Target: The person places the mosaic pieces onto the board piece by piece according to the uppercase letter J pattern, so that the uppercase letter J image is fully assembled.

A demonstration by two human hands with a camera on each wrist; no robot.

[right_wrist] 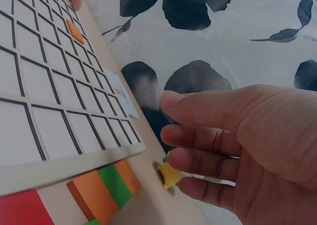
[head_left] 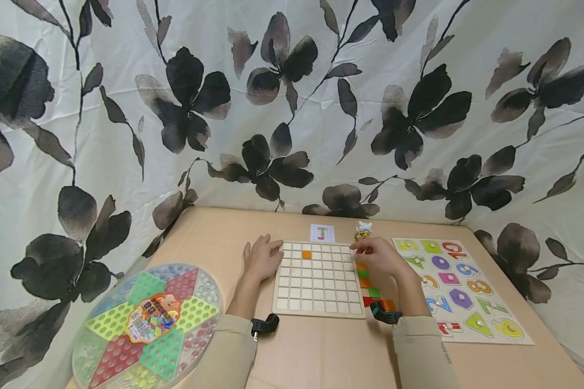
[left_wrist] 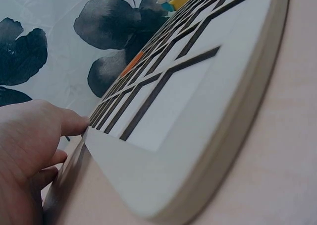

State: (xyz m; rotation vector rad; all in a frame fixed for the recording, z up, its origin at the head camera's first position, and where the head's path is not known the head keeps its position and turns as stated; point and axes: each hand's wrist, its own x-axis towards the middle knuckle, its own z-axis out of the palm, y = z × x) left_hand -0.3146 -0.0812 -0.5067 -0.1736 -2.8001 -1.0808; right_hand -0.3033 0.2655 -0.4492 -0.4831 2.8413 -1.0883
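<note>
gridded board (head_left: 318, 294) flanked by two hands

at the near left of the table (head_left: 316, 351), a round game board (head_left: 163, 354) is laid. coloured blocks (head_left: 364, 282) are lined along the gridded board's right side, and a number board (head_left: 455, 316) is set farther right. the gridded board's left edge is met by the left hand (head_left: 264, 258), its fingers loosely extended. near the far right corner, the right hand (head_left: 379, 255) is held with fingers slightly bent, nothing gripped. toward the grid's far side, one orange tile (head_left: 306, 255) is seated. beyond, a small card (head_left: 322, 233) and a figurine (head_left: 364, 230) are backed by floral cloth (head_left: 282, 124).
</note>
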